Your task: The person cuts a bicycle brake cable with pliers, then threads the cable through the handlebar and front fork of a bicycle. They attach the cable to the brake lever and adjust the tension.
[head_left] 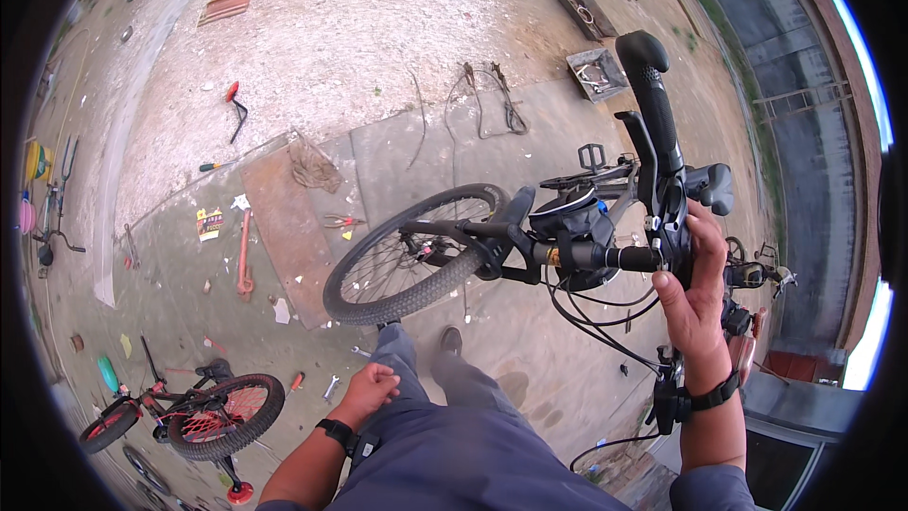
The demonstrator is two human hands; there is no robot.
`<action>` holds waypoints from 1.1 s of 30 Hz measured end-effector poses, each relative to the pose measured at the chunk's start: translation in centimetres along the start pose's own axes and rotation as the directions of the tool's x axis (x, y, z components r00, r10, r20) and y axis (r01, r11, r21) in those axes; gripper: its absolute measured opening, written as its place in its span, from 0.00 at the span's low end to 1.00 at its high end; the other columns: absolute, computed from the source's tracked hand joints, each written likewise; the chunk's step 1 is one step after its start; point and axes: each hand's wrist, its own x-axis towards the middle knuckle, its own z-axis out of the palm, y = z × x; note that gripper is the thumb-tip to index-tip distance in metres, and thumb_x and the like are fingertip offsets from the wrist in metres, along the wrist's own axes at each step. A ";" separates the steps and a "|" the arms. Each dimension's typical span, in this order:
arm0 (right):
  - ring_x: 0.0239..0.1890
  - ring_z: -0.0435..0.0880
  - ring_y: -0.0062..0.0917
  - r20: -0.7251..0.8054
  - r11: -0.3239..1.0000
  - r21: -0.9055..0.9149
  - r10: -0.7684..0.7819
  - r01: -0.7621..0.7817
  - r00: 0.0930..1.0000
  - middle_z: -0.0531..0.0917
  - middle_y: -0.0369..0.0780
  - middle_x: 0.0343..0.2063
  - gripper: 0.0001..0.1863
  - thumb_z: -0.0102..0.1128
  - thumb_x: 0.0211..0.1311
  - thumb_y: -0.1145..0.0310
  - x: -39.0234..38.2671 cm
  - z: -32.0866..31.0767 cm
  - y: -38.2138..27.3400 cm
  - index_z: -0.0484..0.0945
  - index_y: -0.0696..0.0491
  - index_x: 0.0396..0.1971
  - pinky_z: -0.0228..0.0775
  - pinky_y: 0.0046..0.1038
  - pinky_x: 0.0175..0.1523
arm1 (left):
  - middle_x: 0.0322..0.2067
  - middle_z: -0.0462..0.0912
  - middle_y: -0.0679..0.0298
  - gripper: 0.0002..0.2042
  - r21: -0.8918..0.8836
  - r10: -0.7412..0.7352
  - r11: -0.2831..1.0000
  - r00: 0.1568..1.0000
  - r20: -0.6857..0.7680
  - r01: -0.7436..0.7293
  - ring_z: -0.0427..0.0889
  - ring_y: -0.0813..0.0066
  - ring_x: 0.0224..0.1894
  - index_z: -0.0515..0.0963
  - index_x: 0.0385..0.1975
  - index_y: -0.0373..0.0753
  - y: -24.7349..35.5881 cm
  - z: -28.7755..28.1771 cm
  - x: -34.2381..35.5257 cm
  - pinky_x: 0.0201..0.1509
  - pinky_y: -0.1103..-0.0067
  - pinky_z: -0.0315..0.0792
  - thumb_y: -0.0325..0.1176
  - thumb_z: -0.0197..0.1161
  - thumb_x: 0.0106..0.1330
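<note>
My right hand [693,295] grips the handlebar [632,258] of a black bicycle next to the brake lever and bell mount, with the black grip [654,99] sticking up above it. The bicycle's front wheel [409,254] hangs off the ground to the left of the bars. My left hand [369,388] is closed into a loose fist near my left thigh and holds nothing that I can see. Both wrists carry black bands. My grey trousers and dark shoes [450,339] show below the wheel.
A small red and black bicycle [189,409] lies at the lower left. Wrenches [331,388], pliers [342,221], a rusty sheet [284,227] and a red pipe [245,255] litter the concrete. Metal trays with tools [596,71] sit on the gravel beyond. Another cycle [757,274] stands at the right.
</note>
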 end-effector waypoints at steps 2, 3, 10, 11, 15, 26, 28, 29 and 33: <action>0.73 0.65 0.42 0.000 1.000 -0.013 -0.002 0.002 1.000 0.63 0.53 0.71 0.34 0.67 0.69 0.66 0.0 -0.1 0.1 0.62 0.54 0.69 0.55 0.43 0.76 | 0.38 0.85 0.60 0.17 0.009 -0.005 1.000 1.000 0.004 0.005 0.87 0.74 0.36 0.75 0.52 0.32 0.3 0.1 -0.3 0.35 0.78 0.80 0.34 0.69 0.70; 0.73 0.65 0.42 0.002 1.000 -0.018 -0.005 0.005 1.000 0.63 0.53 0.71 0.34 0.67 0.69 0.66 -0.1 -0.1 0.1 0.62 0.54 0.69 0.55 0.43 0.76 | 0.38 0.85 0.60 0.16 0.011 -0.009 1.000 1.000 0.004 0.009 0.88 0.74 0.36 0.75 0.52 0.33 0.3 0.1 -0.5 0.35 0.78 0.80 0.33 0.69 0.70; 0.73 0.65 0.42 -0.004 0.999 -0.026 -0.021 0.021 1.000 0.63 0.53 0.70 0.34 0.68 0.69 0.63 -0.1 0.0 0.4 0.62 0.53 0.70 0.55 0.42 0.76 | 0.38 0.85 0.61 0.16 0.020 -0.018 1.000 1.000 0.003 0.018 0.88 0.72 0.37 0.74 0.52 0.34 0.2 0.0 -0.7 0.37 0.77 0.80 0.33 0.68 0.71; 0.73 0.65 0.41 -0.005 1.000 -0.021 -0.018 0.018 1.000 0.63 0.53 0.70 0.34 0.67 0.69 0.63 -0.1 0.0 0.4 0.62 0.53 0.70 0.55 0.42 0.76 | 0.38 0.85 0.61 0.16 0.020 -0.021 1.000 1.000 0.002 0.021 0.88 0.72 0.37 0.74 0.52 0.34 0.2 0.0 -0.7 0.37 0.77 0.81 0.33 0.68 0.71; 0.73 0.64 0.40 -0.001 1.000 -0.003 -0.008 0.008 1.000 0.63 0.52 0.71 0.34 0.67 0.70 0.64 -0.2 0.0 0.6 0.62 0.53 0.70 0.55 0.41 0.75 | 0.39 0.85 0.61 0.16 0.007 -0.019 1.000 1.000 0.005 0.019 0.87 0.73 0.37 0.74 0.52 0.33 0.1 0.0 -0.7 0.37 0.78 0.80 0.33 0.68 0.71; 0.74 0.63 0.39 0.000 0.999 0.040 0.005 -0.005 1.000 0.62 0.52 0.72 0.34 0.67 0.70 0.64 -0.2 0.2 0.5 0.61 0.52 0.71 0.55 0.41 0.76 | 0.40 0.85 0.60 0.17 -0.009 -0.018 1.000 1.000 0.000 0.018 0.87 0.74 0.37 0.75 0.52 0.33 0.2 -0.2 -0.8 0.36 0.78 0.80 0.33 0.69 0.70; 0.74 0.63 0.39 0.004 0.998 0.054 0.011 -0.011 1.000 0.61 0.52 0.72 0.34 0.67 0.69 0.65 -0.2 0.1 0.4 0.61 0.52 0.70 0.55 0.41 0.76 | 0.39 0.85 0.61 0.16 -0.005 -0.016 1.000 1.000 0.008 0.016 0.87 0.73 0.37 0.75 0.52 0.33 0.3 -0.3 -0.8 0.36 0.78 0.80 0.33 0.69 0.71; 0.74 0.63 0.39 0.003 0.999 0.041 0.014 -0.014 1.000 0.61 0.52 0.72 0.34 0.67 0.69 0.66 -0.2 0.1 0.4 0.61 0.52 0.70 0.54 0.41 0.76 | 0.39 0.85 0.61 0.16 -0.003 -0.015 1.000 1.000 0.012 0.015 0.88 0.72 0.37 0.74 0.52 0.33 0.4 -0.3 -0.8 0.37 0.78 0.81 0.33 0.68 0.71; 0.74 0.62 0.39 -0.002 0.999 0.046 0.023 -0.023 1.000 0.62 0.51 0.72 0.34 0.67 0.68 0.67 -0.2 0.0 0.6 0.62 0.53 0.70 0.53 0.41 0.77 | 0.39 0.85 0.60 0.17 -0.002 -0.028 1.000 1.000 0.001 0.028 0.88 0.73 0.37 0.75 0.53 0.33 0.6 -0.3 -0.7 0.36 0.78 0.80 0.34 0.69 0.70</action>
